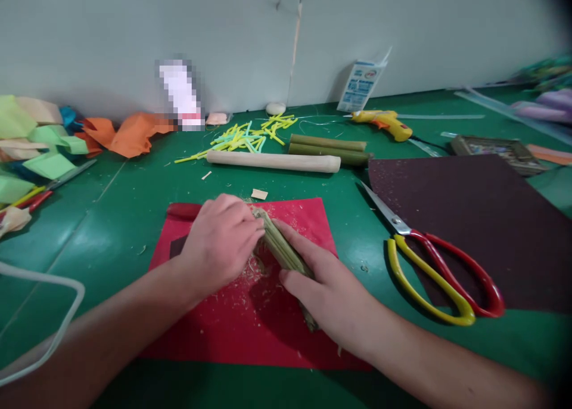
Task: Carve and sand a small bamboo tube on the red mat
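Stick bundle (283, 251) lies slantwise on red sheet (250, 331), middle of green surface (134, 188). Sheet sits under it to catch shavings, I guess, plenty scattered there. Left hand (218, 242) curled shut over far end of bundle, pinning it. Red handle (183, 211) pokes out from under that hand, can't tell if gripped. Right hand (330, 293) mostly flat, fingers stretched along bundle, pressing down, not wrapped round. Scissors (429, 266) parked just right of red sheet, partly on dark sheet (469, 218), easy reach. Wooden rod (272, 160) further back.

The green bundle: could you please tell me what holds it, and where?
Both: left hand closed over the bundle at its far end, right hand gripping its near half.
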{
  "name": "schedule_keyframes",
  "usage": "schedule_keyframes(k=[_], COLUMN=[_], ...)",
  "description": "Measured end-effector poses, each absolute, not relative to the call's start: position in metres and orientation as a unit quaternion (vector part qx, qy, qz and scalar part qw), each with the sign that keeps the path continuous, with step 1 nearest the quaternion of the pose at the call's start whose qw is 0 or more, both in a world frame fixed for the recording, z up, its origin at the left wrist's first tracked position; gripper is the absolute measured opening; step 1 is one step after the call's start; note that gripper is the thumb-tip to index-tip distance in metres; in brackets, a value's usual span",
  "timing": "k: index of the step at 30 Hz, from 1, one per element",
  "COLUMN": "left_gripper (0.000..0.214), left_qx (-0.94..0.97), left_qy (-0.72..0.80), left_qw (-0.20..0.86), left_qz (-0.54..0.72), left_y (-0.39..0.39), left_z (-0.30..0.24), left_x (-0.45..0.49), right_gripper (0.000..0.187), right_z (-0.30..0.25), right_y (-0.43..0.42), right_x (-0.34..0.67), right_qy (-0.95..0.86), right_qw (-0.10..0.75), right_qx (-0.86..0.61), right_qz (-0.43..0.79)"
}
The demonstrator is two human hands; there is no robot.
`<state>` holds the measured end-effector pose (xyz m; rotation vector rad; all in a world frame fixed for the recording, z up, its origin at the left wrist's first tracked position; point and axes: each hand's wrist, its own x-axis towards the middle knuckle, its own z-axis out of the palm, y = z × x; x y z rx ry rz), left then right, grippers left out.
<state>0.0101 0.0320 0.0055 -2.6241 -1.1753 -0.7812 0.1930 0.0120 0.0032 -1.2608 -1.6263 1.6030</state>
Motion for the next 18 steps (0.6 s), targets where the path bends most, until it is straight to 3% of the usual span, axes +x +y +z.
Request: schedule_keyframes(k=[18], left_gripper=[0.016], left_qx=[-0.881], left_qy=[-0.398], left_qw=[0.112], left_qz=[-0.229], left_y=[0.0313], left_z=[0.0060], left_x=[0.0111], right_gripper=[0.065], right_z=[0.0053], right_y=[0.0141], right_x=[0.1927], right_qy=[-0.598], right_qw=[0.250], right_qx=[-0.480], right_qz=[0.592])
